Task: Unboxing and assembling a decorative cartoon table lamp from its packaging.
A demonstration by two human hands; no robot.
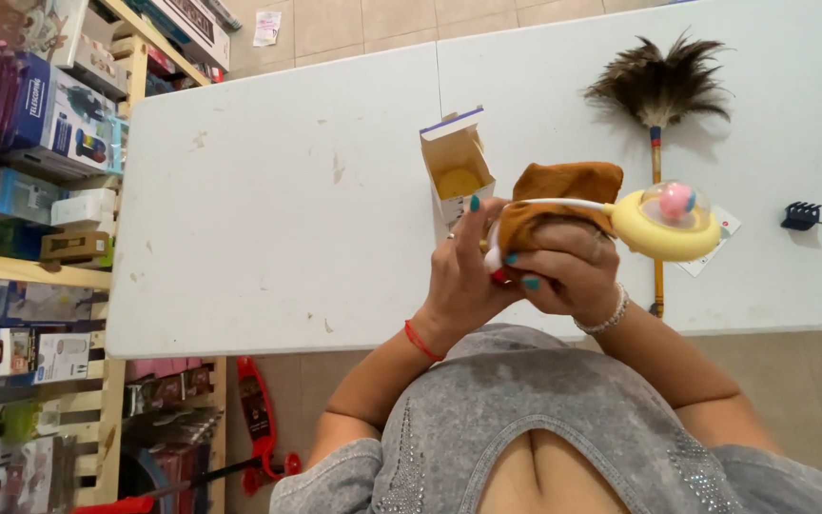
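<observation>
Wiping the toy, mid-job

My right hand (573, 271) presses a brown cloth (563, 190) on the yellow toy (663, 224); my left hand (463, 276) grips its handle; open box (454, 167) waits just beyond.

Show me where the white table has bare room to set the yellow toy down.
The white table is bare left of the open cardboard box. It is crowded right of the hands, around the feather duster, paper tag and black clip.
</observation>
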